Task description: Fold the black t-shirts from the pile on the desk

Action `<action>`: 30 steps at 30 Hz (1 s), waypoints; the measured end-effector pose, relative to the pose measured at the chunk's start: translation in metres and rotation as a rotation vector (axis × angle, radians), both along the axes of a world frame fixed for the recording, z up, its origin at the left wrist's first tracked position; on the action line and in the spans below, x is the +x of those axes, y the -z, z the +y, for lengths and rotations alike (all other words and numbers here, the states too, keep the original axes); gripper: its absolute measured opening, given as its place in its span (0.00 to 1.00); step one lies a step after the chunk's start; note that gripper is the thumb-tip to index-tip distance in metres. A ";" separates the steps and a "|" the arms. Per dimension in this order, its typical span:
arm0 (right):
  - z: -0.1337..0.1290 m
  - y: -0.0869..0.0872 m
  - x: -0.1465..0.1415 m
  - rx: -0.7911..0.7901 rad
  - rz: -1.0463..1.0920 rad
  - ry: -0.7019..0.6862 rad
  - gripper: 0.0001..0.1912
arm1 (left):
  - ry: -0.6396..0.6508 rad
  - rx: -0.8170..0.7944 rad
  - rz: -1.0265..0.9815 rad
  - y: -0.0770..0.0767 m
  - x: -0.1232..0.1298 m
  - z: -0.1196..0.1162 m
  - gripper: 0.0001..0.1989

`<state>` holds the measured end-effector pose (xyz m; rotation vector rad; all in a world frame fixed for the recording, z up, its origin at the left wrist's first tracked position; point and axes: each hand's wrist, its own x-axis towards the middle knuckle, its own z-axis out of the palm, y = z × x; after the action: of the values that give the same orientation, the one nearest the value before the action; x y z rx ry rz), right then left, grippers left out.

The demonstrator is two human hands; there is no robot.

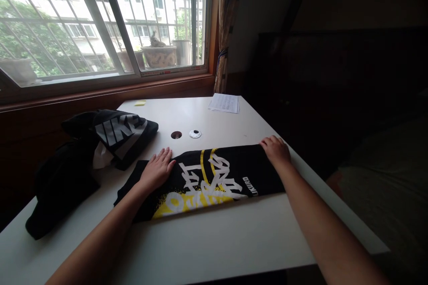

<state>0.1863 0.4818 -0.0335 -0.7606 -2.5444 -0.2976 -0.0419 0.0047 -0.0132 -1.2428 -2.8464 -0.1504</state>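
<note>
A black T-shirt (207,182) with white lettering and yellow print lies folded lengthwise into a long strip across the white table. My left hand (157,170) rests flat on its left part, fingers stretched out and together. At the far right corner of the strip, my right hand (276,150) has its fingers curled and pinched on the shirt's edge. The fabric between the two hands lies mostly flat. Part of the shirt's left end is hidden under my left forearm.
A heap of black clothing with grey lettering (123,131) lies on the table's left side. Behind the shirt are a cable hole (176,135) and a round white cover (195,134). Papers (224,103) and yellow sticky notes (140,103) sit at the back, below a barred window.
</note>
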 end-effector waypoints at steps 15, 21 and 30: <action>0.010 0.007 -0.001 0.034 0.028 -0.050 0.15 | 0.115 0.344 0.005 -0.006 -0.024 -0.036 0.13; 0.013 0.009 -0.001 0.031 0.043 -0.058 0.15 | 0.096 0.264 -0.024 -0.012 -0.028 -0.047 0.14; 0.008 0.007 -0.001 0.041 0.039 -0.030 0.15 | -0.210 0.146 -0.063 -0.022 -0.037 -0.063 0.16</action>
<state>0.1849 0.4899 -0.0402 -0.7054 -2.5029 -0.3210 -0.0789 -0.0584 0.0084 -0.9220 -2.9334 -0.3884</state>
